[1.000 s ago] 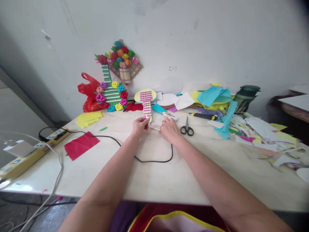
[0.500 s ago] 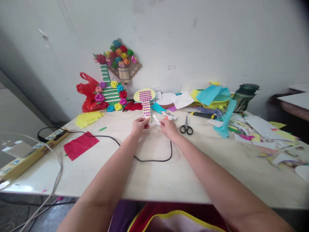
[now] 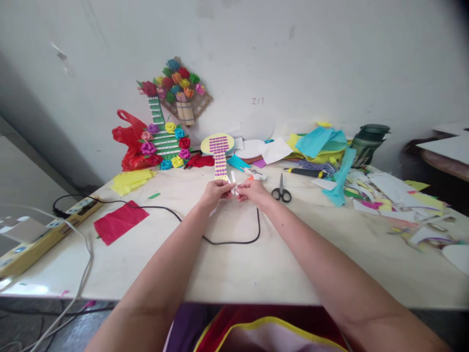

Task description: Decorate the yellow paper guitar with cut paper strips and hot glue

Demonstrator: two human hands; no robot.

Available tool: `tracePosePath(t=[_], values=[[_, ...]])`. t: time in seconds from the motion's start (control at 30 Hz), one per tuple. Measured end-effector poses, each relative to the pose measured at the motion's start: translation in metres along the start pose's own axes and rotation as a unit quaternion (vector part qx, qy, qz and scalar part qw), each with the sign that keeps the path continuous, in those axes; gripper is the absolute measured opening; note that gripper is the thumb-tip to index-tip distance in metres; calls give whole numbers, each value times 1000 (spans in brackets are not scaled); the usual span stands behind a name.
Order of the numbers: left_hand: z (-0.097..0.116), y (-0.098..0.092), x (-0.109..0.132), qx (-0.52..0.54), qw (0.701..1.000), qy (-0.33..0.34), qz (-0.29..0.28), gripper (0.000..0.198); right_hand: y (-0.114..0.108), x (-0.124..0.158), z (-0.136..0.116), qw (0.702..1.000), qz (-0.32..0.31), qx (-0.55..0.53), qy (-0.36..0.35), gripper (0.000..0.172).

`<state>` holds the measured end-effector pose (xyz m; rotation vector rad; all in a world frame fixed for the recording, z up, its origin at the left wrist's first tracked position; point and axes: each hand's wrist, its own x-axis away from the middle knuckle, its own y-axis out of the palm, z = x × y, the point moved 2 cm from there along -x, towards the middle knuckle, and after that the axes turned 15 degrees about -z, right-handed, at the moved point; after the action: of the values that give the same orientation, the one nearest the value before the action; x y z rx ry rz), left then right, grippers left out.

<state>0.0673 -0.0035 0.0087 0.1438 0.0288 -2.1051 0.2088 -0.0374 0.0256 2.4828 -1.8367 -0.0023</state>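
Above the middle of the table, my left hand [image 3: 217, 191] and my right hand [image 3: 253, 191] have their fingertips close together around a small white strip [image 3: 233, 176]. Both hands are closed in a pinch on it; part of the strip sticks up between them, and the rest is hidden by fingers. Just behind my left hand is a yellow paper shape with a round top and a narrow stem, covered in purple and white bands [image 3: 220, 161]. Beyond my right hand lies a glue gun [image 3: 255, 174], partly hidden, and black-handled scissors [image 3: 281, 193] lie to its right.
A black cable [image 3: 234, 243] loops in front of my hands. Left are a power strip [image 3: 54, 230], red crepe paper [image 3: 120, 222] and a flower-trimmed green craft [image 3: 166, 144]. Right are a utility knife [image 3: 306, 172], a green bottle [image 3: 368, 144] and paper scraps [image 3: 388, 193].
My right hand has come in toward my left, so the fingertips now nearly meet at the white strip. The strip stands more upright. The view has shifted slightly.
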Motion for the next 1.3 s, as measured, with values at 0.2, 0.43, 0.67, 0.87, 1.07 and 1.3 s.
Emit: tracePosePath(t=[0.2,0.43,0.67,0.87,1.07,1.3], values=[[0,1,1,-17,1000,-7,6,34,-1,-2,3,1000,-10,-10,0,17],[0,3,1,-13,1000,-7,0,31,0,-3,5,1000,-8,-14,4,17],[-1,5,0,8,1000,-10,24,32,2,-2,5,1000,-6,-16,17,17],[2,10,2,23,998,-20,46,32,6,1,5,999,-31,12,21,18],[-2,10,-1,45,998,-11,40,30,5,-1,8,999,-40,7,31,15],[-4,10,-3,78,996,-15,45,30,6,2,5,997,-68,-30,38,14]])
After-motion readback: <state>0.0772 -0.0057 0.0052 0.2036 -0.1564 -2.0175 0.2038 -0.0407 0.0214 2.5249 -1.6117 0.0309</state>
